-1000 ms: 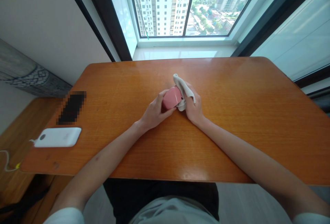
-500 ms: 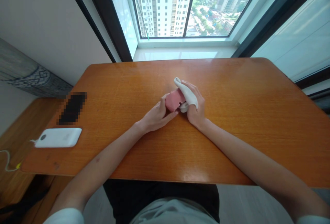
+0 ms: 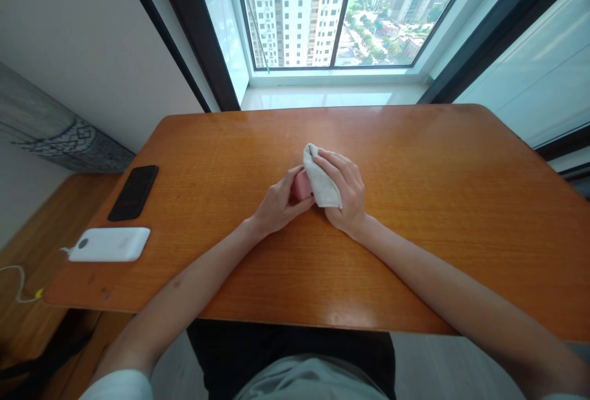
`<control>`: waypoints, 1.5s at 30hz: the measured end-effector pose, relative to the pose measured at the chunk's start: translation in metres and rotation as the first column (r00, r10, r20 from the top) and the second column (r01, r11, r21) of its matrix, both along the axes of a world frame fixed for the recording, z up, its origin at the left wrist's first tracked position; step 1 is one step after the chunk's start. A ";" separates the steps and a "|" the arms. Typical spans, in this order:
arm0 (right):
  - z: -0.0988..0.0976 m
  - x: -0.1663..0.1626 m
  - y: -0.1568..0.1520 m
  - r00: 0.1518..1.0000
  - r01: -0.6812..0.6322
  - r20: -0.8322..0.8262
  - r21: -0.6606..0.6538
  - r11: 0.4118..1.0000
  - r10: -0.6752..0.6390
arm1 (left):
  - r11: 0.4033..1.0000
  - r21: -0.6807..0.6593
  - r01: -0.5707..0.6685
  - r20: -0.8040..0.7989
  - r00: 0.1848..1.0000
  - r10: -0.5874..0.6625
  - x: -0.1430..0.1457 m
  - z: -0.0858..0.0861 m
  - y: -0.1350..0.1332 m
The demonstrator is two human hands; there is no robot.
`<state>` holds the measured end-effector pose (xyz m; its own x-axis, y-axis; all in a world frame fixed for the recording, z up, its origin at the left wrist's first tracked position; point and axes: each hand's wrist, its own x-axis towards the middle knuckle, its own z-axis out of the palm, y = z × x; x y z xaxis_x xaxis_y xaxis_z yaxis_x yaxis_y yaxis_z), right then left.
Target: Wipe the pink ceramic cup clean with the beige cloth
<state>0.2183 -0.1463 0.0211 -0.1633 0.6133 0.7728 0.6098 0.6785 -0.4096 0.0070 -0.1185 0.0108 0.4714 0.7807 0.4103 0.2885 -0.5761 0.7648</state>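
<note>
Between my hands, over the middle of the table, is a small pink case-like object (image 3: 301,186) with rounded edges; its exact kind does not show. My left hand (image 3: 279,203) grips it from the left, thumb and fingers on either side. My right hand (image 3: 346,194) holds a folded white cloth (image 3: 320,180) pressed against the right part of the pink object. The cloth covers much of that object, and my right fingers lie over the cloth's right edge.
A wooden table (image 3: 221,154) spreads beneath my hands. On its left side lie a black phone (image 3: 133,193) and a white oblong device (image 3: 109,244) with a cable. A window (image 3: 332,19) stands beyond the far edge, with a patterned curtain (image 3: 69,129) at left.
My right hand has turned and moved slightly left, bringing the cloth over more of the pink object. The cloth lies flatter now. My left hand keeps its hold.
</note>
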 end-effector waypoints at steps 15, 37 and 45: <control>0.000 0.000 -0.001 0.994 -0.097 -0.049 -0.007 0.995 0.096 | 0.999 0.013 -0.035 0.041 0.999 0.034 0.000 -0.002 0.003; 0.003 0.008 0.004 1.000 -0.002 -0.021 0.074 0.997 0.004 | 0.986 0.009 0.165 -0.132 0.978 -0.162 0.003 -0.004 0.000; 0.006 0.002 0.004 0.991 -0.031 0.132 0.068 0.997 0.022 | 0.999 -0.001 0.054 0.028 0.998 -0.054 0.001 -0.004 0.004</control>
